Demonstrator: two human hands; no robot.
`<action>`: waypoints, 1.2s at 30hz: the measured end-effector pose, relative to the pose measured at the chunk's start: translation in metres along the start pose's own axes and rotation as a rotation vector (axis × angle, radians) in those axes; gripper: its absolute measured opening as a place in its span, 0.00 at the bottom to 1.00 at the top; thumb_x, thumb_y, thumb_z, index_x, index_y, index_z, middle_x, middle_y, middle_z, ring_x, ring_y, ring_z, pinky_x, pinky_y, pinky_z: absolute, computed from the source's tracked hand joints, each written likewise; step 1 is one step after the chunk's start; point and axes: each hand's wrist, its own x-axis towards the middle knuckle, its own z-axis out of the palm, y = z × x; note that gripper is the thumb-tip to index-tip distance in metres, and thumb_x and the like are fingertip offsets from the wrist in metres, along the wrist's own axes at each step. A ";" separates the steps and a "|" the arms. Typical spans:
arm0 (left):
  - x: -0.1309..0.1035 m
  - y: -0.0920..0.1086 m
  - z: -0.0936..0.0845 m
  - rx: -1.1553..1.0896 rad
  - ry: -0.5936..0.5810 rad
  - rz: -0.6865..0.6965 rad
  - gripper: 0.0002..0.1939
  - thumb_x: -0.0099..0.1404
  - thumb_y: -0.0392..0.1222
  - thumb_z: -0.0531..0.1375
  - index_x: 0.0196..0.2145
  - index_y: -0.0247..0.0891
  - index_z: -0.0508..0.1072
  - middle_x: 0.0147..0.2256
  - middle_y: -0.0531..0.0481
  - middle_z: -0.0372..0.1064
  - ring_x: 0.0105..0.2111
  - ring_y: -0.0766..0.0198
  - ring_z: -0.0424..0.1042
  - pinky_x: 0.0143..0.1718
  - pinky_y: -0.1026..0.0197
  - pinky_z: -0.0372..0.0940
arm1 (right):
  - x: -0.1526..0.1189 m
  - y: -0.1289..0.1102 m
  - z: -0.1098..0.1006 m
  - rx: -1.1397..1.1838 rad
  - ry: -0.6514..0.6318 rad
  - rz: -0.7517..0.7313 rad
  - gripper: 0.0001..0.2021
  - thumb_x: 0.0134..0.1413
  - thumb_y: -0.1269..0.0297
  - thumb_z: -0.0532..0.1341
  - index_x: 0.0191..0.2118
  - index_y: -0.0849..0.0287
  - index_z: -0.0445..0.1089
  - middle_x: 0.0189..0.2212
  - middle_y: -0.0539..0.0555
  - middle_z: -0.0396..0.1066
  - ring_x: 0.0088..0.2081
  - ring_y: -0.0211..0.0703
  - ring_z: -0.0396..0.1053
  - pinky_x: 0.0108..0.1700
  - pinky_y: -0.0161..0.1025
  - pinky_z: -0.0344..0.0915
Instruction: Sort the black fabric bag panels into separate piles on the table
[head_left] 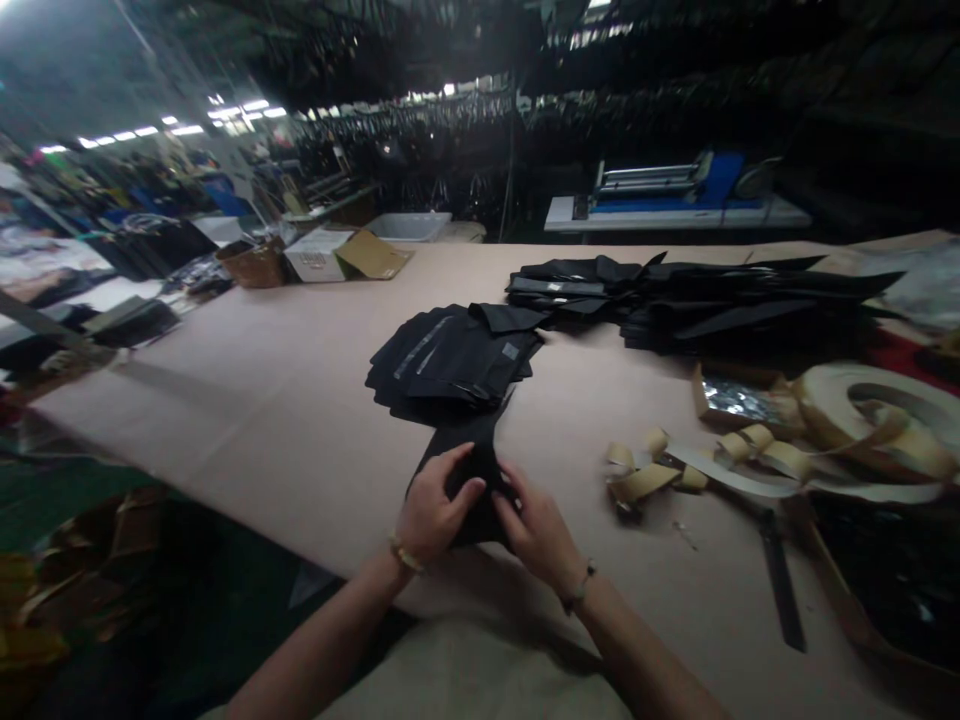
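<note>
Close to the front edge of the table, a black fabric piece [463, 437] lies between my hands. My left hand [441, 505] closes on its left side, the thumb pressed on top. From the right, my right hand [536, 520] pinches the same piece with thumb and fingers near its edge. Some fingertips are hidden in the dark cloth. Just beyond my hands sits a fanned stack of black fabric pieces [450, 355], with a small grey label [511, 351] on the top one.
More black piles [720, 300] lie at the back right. A roll of pale tape [862, 410], a small box of shiny parts [739, 400], curled strips [645, 480] and a dark flat strip [781, 580] are on the right. Cartons [319, 255] stand at the back left.
</note>
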 end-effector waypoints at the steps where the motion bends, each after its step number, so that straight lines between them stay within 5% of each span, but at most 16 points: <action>1: 0.000 0.007 0.004 -0.036 -0.092 -0.016 0.26 0.67 0.54 0.61 0.58 0.39 0.70 0.54 0.42 0.71 0.55 0.52 0.70 0.59 0.51 0.64 | -0.002 -0.003 0.004 -0.036 -0.050 -0.017 0.28 0.64 0.61 0.52 0.68 0.60 0.57 0.56 0.63 0.69 0.54 0.56 0.71 0.57 0.55 0.67; 7: 0.011 0.035 0.013 -0.268 -0.298 -0.034 0.24 0.73 0.51 0.51 0.59 0.35 0.69 0.53 0.43 0.72 0.52 0.57 0.73 0.55 0.56 0.67 | -0.013 -0.008 0.001 0.202 -0.016 0.021 0.34 0.61 0.58 0.61 0.70 0.57 0.53 0.61 0.61 0.64 0.56 0.52 0.67 0.52 0.46 0.70; 9: 0.012 0.043 0.019 -0.159 -0.296 0.062 0.27 0.75 0.50 0.47 0.63 0.32 0.65 0.59 0.40 0.67 0.58 0.55 0.68 0.61 0.53 0.63 | -0.014 -0.008 -0.008 0.452 -0.014 0.005 0.36 0.58 0.56 0.65 0.69 0.51 0.55 0.64 0.58 0.58 0.61 0.51 0.62 0.52 0.43 0.70; 13: 0.007 0.062 0.049 0.224 -0.250 0.326 0.34 0.73 0.51 0.49 0.69 0.27 0.54 0.70 0.38 0.44 0.71 0.49 0.43 0.69 0.45 0.48 | -0.009 -0.004 -0.028 0.987 0.041 -0.023 0.34 0.55 0.49 0.66 0.66 0.43 0.59 0.66 0.53 0.56 0.64 0.50 0.59 0.62 0.47 0.63; 16: 0.022 0.068 0.072 0.394 -0.399 0.408 0.29 0.72 0.52 0.52 0.66 0.37 0.63 0.69 0.43 0.49 0.70 0.48 0.44 0.67 0.41 0.51 | 0.001 0.017 -0.043 0.953 0.280 0.202 0.33 0.54 0.51 0.66 0.64 0.48 0.60 0.61 0.54 0.64 0.59 0.48 0.65 0.58 0.43 0.67; 19: 0.070 0.060 0.080 0.474 -0.449 0.356 0.18 0.73 0.50 0.52 0.54 0.48 0.75 0.60 0.52 0.67 0.62 0.58 0.63 0.64 0.50 0.56 | 0.011 0.044 -0.055 0.782 0.444 0.480 0.34 0.54 0.49 0.61 0.65 0.54 0.59 0.56 0.58 0.69 0.52 0.51 0.70 0.38 0.39 0.73; 22: 0.136 0.046 0.078 0.560 -0.284 0.243 0.19 0.74 0.48 0.51 0.55 0.40 0.74 0.59 0.45 0.66 0.60 0.57 0.63 0.63 0.54 0.57 | 0.015 0.060 -0.061 0.707 0.426 0.559 0.38 0.54 0.45 0.58 0.69 0.55 0.53 0.59 0.61 0.65 0.51 0.56 0.71 0.26 0.39 0.69; 25: 0.188 0.034 0.082 0.657 -0.215 0.154 0.25 0.68 0.50 0.60 0.58 0.33 0.70 0.62 0.36 0.60 0.62 0.45 0.58 0.62 0.45 0.57 | 0.016 0.063 -0.058 0.549 0.446 0.519 0.52 0.41 0.50 0.70 0.71 0.55 0.48 0.66 0.61 0.56 0.62 0.59 0.61 0.46 0.47 0.73; 28: 0.219 0.024 0.091 0.730 -0.253 0.076 0.27 0.61 0.48 0.67 0.54 0.31 0.72 0.58 0.32 0.63 0.61 0.42 0.59 0.60 0.43 0.59 | 0.015 0.063 -0.053 0.268 0.472 0.389 0.56 0.38 0.58 0.71 0.72 0.63 0.45 0.68 0.63 0.50 0.69 0.57 0.50 0.69 0.53 0.53; 31: 0.244 0.017 0.091 0.749 -0.325 -0.002 0.21 0.66 0.49 0.64 0.51 0.32 0.74 0.52 0.37 0.69 0.54 0.51 0.67 0.55 0.46 0.64 | 0.012 0.065 -0.053 0.249 0.444 0.331 0.43 0.50 0.56 0.63 0.70 0.64 0.52 0.65 0.62 0.58 0.66 0.54 0.56 0.71 0.55 0.47; 36: 0.293 0.014 0.045 0.759 -0.311 -0.096 0.20 0.72 0.54 0.57 0.45 0.32 0.75 0.42 0.44 0.74 0.42 0.60 0.74 0.48 0.52 0.69 | 0.011 0.073 -0.062 0.462 0.386 0.286 0.27 0.62 0.44 0.52 0.52 0.60 0.74 0.53 0.59 0.72 0.58 0.51 0.68 0.61 0.49 0.66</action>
